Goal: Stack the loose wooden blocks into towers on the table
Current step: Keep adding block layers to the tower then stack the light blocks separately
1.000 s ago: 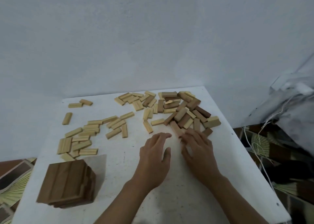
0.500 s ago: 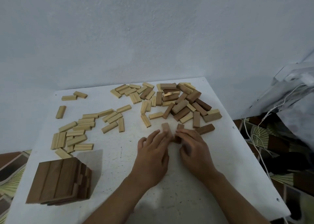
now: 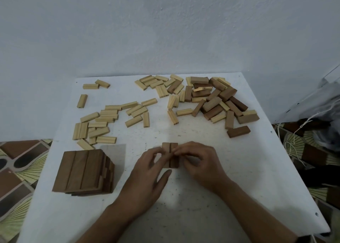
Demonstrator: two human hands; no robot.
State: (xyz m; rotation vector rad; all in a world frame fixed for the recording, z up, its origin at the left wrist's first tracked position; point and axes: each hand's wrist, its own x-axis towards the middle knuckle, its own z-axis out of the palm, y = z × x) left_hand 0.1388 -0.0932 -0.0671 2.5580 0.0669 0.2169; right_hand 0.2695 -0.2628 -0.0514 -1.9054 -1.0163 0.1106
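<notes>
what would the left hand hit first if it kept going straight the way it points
The pair of dark blocks lying side by side just ahead; the left hand curls its fingers against the left one. Past them looks like bare table, though depth is hard to judge.

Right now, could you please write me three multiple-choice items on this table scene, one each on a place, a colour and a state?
1. Where on the table does the built tower stand? A near left B far right C centre
2. What colour are the two blocks between the hands? A pale yellow B blue C dark brown
3. What is the right hand doing? A lying flat B pinching a block C lifting the tower
Key: 1 A, it sits by the near left edge; 2 C, both are brown like the tower; 3 B, its fingertips curl onto one block.
</notes>
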